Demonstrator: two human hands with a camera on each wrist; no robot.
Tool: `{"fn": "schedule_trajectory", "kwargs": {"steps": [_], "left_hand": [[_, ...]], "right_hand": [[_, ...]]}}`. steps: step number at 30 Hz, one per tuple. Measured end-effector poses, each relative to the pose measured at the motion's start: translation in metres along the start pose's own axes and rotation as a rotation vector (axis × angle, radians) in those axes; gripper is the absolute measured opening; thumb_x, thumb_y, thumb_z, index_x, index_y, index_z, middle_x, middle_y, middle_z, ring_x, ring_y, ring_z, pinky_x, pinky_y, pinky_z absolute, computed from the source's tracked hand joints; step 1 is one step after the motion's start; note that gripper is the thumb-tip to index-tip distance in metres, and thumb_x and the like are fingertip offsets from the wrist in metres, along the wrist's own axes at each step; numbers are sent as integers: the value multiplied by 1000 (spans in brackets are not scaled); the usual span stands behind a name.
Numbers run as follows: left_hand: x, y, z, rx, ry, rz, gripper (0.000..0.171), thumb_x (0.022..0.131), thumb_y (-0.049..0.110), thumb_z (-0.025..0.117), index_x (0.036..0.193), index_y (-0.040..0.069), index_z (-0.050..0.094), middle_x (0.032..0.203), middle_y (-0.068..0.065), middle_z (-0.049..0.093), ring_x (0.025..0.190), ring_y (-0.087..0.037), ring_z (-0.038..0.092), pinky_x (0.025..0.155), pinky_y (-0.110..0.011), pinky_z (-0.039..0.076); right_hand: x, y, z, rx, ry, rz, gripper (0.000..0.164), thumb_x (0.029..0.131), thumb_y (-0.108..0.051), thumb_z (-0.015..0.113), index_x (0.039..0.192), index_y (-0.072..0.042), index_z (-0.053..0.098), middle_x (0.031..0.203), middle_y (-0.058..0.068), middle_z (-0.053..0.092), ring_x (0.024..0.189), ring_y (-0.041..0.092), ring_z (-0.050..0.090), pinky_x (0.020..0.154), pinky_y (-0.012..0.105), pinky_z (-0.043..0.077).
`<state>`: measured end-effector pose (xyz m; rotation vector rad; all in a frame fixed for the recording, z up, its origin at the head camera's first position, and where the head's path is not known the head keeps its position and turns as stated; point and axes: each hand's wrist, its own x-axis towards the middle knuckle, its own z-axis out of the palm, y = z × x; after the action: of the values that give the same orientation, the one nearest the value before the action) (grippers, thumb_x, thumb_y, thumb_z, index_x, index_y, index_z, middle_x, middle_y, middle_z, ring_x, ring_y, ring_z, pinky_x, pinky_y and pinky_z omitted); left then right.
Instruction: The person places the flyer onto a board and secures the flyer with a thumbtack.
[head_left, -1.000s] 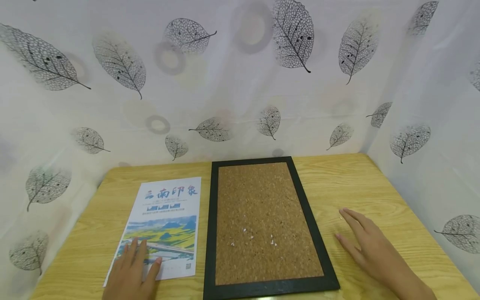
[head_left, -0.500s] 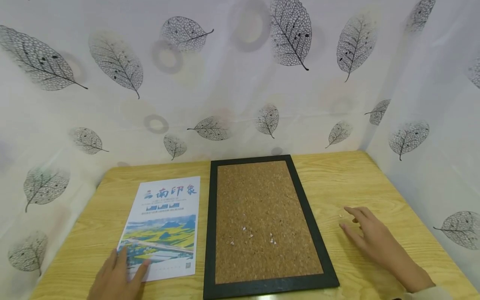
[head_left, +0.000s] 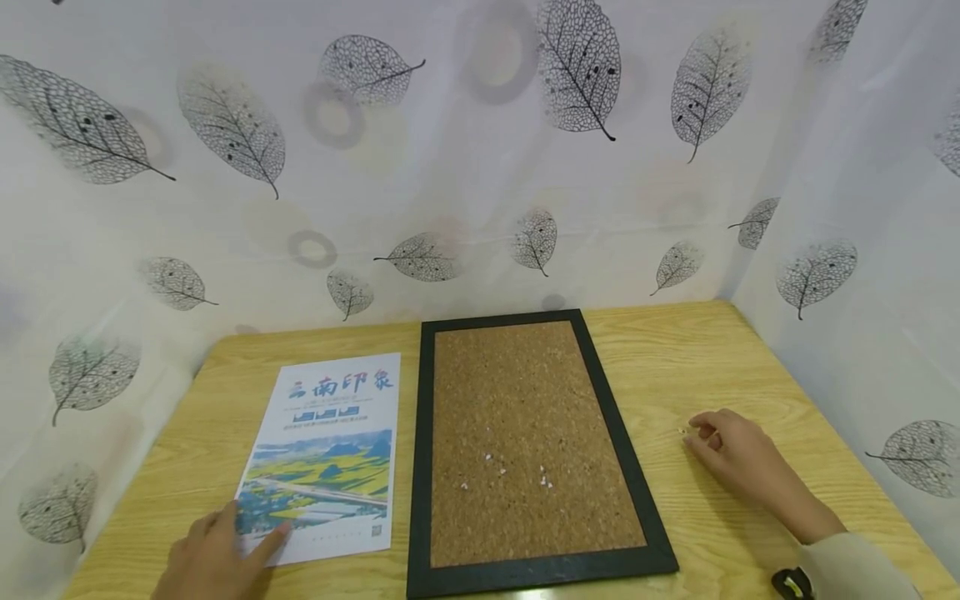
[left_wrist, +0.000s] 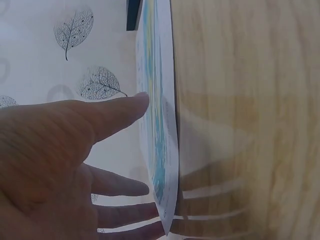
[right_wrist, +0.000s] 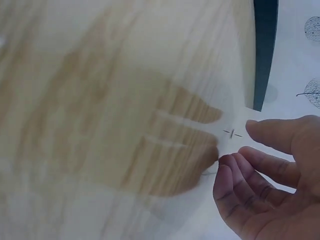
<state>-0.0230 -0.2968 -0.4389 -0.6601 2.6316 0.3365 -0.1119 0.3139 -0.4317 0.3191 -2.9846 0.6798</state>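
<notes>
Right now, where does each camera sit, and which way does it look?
Head: worn on the head, looking forward and down at the cork board, printed sheet and table; the left hand, right hand and a sleeve show.
Left wrist: worn on that wrist, looking across the table at the sheet, nearly edge-on; only the left hand shows.
Right wrist: worn on that wrist, looking across the table towards the leaf-print backdrop; only the right hand shows.
Shared: head and left wrist both show the sheet.
</notes>
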Motion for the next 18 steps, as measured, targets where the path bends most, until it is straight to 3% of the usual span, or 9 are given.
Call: {"fn": "schedule_trajectory", "kwargs": {"steps": [3, 7, 10, 18], "left_hand": [[0, -3, -4, -3, -40, -9, 130, 63, 91, 41, 133, -18, 30, 114, -41, 37, 97, -52, 41, 81, -68, 36], [3, -5, -12, -23, -50, 32, 130, 61, 90, 45, 129, -20, 33, 109, -43, 38, 92, -50, 44, 77, -65, 39], [6, -4, -15, -34, -28, 55, 130, 59, 89, 50, 126, -22, 35, 107, -43, 39, 92, -51, 45, 78, -62, 40], [15, -5, -15, -54, 2, 41, 135, 50, 88, 58, 123, -24, 34, 101, -39, 43, 85, -43, 50, 75, -58, 43]], "right_hand": [[3, 2, 1, 25, -22, 29, 29, 91, -23, 65, 103, 4, 66, 88, 7, 64, 74, 17, 60, 65, 39, 50], [7, 5, 3, 46, -38, 33, 28, 89, -25, 67, 99, 1, 67, 84, 3, 65, 73, 14, 59, 64, 37, 50], [10, 7, 4, 32, -42, 18, 24, 88, -22, 69, 97, 0, 68, 80, -1, 64, 70, 11, 58, 62, 33, 49], [12, 9, 4, 31, -40, 26, 17, 87, -19, 69, 93, -4, 70, 78, -3, 65, 68, 10, 57, 60, 30, 48]]}}
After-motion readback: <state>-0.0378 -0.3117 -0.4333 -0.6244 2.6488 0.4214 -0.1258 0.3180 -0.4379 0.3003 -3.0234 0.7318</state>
